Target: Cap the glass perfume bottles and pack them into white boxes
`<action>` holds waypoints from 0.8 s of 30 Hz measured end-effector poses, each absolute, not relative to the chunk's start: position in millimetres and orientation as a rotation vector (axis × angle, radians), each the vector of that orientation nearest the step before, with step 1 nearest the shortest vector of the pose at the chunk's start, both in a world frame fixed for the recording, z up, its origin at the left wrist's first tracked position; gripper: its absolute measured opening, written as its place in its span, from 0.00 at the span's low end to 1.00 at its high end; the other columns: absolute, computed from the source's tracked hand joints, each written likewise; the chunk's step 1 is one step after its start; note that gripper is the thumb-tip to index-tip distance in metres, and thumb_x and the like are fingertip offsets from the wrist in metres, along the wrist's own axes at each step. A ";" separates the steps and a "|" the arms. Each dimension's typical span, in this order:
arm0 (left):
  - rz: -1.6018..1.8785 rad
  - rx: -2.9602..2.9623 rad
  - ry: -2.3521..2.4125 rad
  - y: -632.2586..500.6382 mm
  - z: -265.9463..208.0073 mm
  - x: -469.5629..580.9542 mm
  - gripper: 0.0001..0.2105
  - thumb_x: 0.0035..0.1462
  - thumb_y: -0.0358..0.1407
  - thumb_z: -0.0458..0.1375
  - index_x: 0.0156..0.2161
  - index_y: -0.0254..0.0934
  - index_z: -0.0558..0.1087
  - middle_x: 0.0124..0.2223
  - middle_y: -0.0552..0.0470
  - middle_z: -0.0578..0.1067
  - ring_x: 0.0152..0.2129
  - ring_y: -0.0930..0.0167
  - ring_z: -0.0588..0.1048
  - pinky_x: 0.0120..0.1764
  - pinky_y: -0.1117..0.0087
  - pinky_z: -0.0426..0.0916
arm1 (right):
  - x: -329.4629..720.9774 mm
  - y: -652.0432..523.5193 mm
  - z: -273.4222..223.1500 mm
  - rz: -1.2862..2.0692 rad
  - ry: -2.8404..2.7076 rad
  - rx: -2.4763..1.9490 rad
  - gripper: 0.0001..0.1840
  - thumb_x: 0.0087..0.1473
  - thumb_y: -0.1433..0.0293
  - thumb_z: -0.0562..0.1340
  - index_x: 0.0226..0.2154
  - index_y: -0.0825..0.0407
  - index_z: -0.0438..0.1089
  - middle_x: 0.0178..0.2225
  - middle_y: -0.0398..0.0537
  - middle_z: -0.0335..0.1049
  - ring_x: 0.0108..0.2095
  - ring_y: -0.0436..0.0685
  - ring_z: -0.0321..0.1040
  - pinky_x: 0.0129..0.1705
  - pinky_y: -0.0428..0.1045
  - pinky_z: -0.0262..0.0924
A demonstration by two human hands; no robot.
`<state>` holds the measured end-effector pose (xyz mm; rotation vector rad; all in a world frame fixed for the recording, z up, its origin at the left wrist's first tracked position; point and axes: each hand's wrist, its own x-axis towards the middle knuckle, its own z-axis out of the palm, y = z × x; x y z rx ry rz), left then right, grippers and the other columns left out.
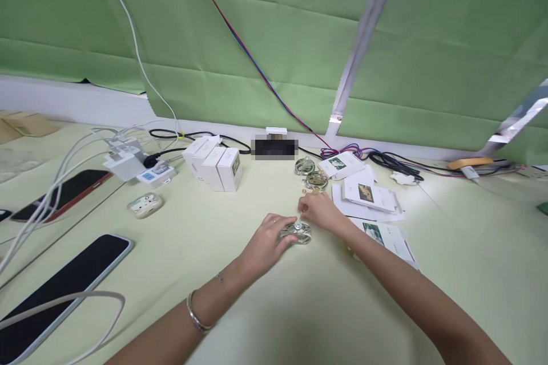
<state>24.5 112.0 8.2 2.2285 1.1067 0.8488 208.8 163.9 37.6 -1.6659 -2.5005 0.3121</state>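
My left hand grips a small round clear-and-silver object with a little knob on top, thumb on its near side and fingers on its far side. Just beyond it, my right hand has its fingers curled together close to the knob. Whatever those fingers pinch, if anything, is too small to make out. Past my right hand lie two similar round pieces, one greenish and one gold-toned. A tiny ring-like bit is beside the gold-toned one.
Small white boxes stand in a row at the back left. Flat printed packets lie right of my hands. Phones, a pale case, and chargers with white cables occupy the left. Coiled black cable runs along the back.
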 end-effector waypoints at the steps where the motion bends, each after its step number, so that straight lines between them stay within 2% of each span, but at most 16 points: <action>1: 0.846 2.233 1.113 111.5 8.4 24.1 0.15 0.57 0.36 0.54 0.50 0.40 0.66 0.42 0.49 0.73 0.43 0.67 0.68 0.43 0.65 0.67 | 206.4 165.9 34.7 0.308 -2.534 -1.689 0.04 0.44 0.74 0.64 0.28 0.52 0.72 0.30 0.46 0.72 0.38 0.57 0.65 0.42 0.51 0.53; 3: 0.845 2.249 1.116 111.3 8.4 23.7 0.15 0.56 0.35 0.55 0.50 0.40 0.66 0.42 0.50 0.73 0.43 0.67 0.68 0.44 0.65 0.67 | 207.4 167.6 32.9 0.322 -2.555 -1.697 0.07 0.43 0.73 0.65 0.30 0.51 0.72 0.32 0.47 0.73 0.40 0.58 0.65 0.43 0.53 0.52; 6: 0.864 2.289 1.099 113.1 6.3 25.4 0.15 0.57 0.34 0.54 0.51 0.40 0.65 0.44 0.50 0.72 0.44 0.67 0.67 0.45 0.64 0.66 | 222.2 160.1 41.9 0.315 -2.502 -1.655 0.17 0.44 0.69 0.65 0.41 0.52 0.69 0.42 0.50 0.70 0.46 0.61 0.61 0.46 0.54 0.53; 8: 0.874 2.320 1.075 114.1 4.2 28.8 0.16 0.57 0.34 0.54 0.51 0.40 0.65 0.45 0.50 0.72 0.45 0.67 0.67 0.46 0.63 0.66 | 236.3 146.8 54.1 0.284 -2.393 -1.646 0.20 0.47 0.66 0.63 0.45 0.52 0.66 0.46 0.51 0.67 0.49 0.62 0.58 0.49 0.56 0.53; 11: 0.877 2.344 1.018 113.4 5.9 37.6 0.15 0.57 0.34 0.55 0.50 0.39 0.65 0.44 0.49 0.72 0.45 0.67 0.67 0.46 0.63 0.66 | 254.2 117.6 73.3 0.390 -2.276 -1.617 0.19 0.51 0.63 0.59 0.47 0.50 0.65 0.46 0.51 0.67 0.49 0.60 0.59 0.49 0.56 0.55; 14: 0.913 2.345 0.969 115.6 22.3 50.0 0.14 0.57 0.34 0.54 0.49 0.38 0.66 0.44 0.49 0.72 0.44 0.67 0.68 0.45 0.64 0.67 | 264.6 86.9 85.4 0.604 -2.248 -1.545 0.25 0.50 0.59 0.60 0.51 0.46 0.60 0.48 0.49 0.65 0.46 0.58 0.63 0.45 0.54 0.61; 16: 0.986 2.342 0.980 124.3 41.1 58.9 0.14 0.56 0.34 0.55 0.48 0.37 0.67 0.43 0.48 0.72 0.43 0.67 0.68 0.45 0.65 0.67 | 270.3 70.8 88.9 0.551 -2.149 -1.567 0.24 0.52 0.59 0.58 0.51 0.45 0.59 0.49 0.49 0.64 0.46 0.57 0.63 0.44 0.54 0.62; 19: 1.049 2.347 1.081 149.6 67.5 71.0 0.14 0.55 0.34 0.56 0.47 0.36 0.68 0.42 0.48 0.73 0.42 0.65 0.69 0.45 0.64 0.67 | 281.4 54.0 88.9 0.400 -1.952 -1.676 0.18 0.55 0.58 0.53 0.48 0.45 0.62 0.48 0.48 0.65 0.44 0.57 0.64 0.42 0.54 0.63; 24: 0.787 2.450 1.134 189.9 62.5 84.1 0.13 0.53 0.34 0.58 0.45 0.34 0.71 0.43 0.47 0.75 0.41 0.64 0.72 0.45 0.64 0.67 | 298.7 34.5 78.1 0.395 -1.774 -1.821 0.17 0.55 0.57 0.53 0.45 0.44 0.64 0.47 0.47 0.66 0.41 0.57 0.65 0.31 0.49 0.64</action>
